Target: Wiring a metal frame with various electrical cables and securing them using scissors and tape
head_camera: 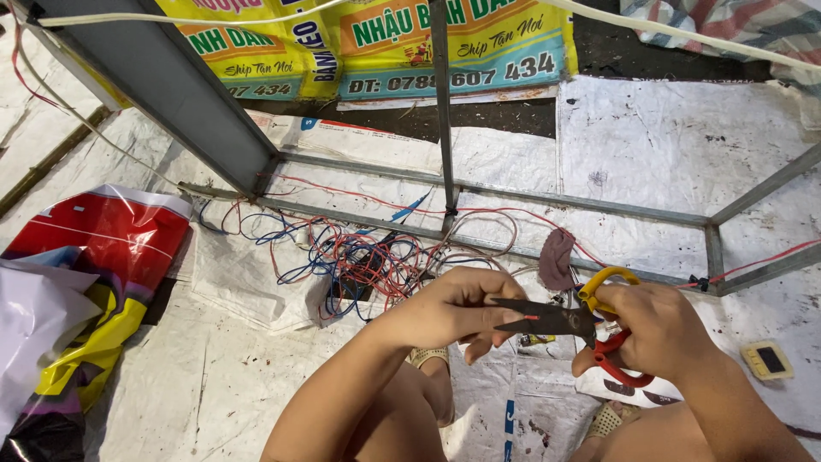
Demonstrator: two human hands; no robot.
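Gripping scissors (pixel 564 321) by their yellow and red handles, the right hand (pixel 654 329) points the blades toward nine o'clock. Left hand (pixel 453 308) fingers pinch a thin red wire (pixel 532 317) at the blades. Tangled wires (pixel 368 257) lie at eleven o'clock.

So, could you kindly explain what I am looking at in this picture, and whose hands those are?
There is one picture, taken by a camera worn on a person's head, looking down at their own bare hands and knees. The right hand holds scissors with one yellow and one red handle loop, the dark blades pointing left. The left hand pinches a thin red wire right at the blades. They sit on white woven sheeting spread on the ground. Ahead lie a grey metal frame, a tangle of red and blue wires, and, to the left, a crumpled red and yellow bag.
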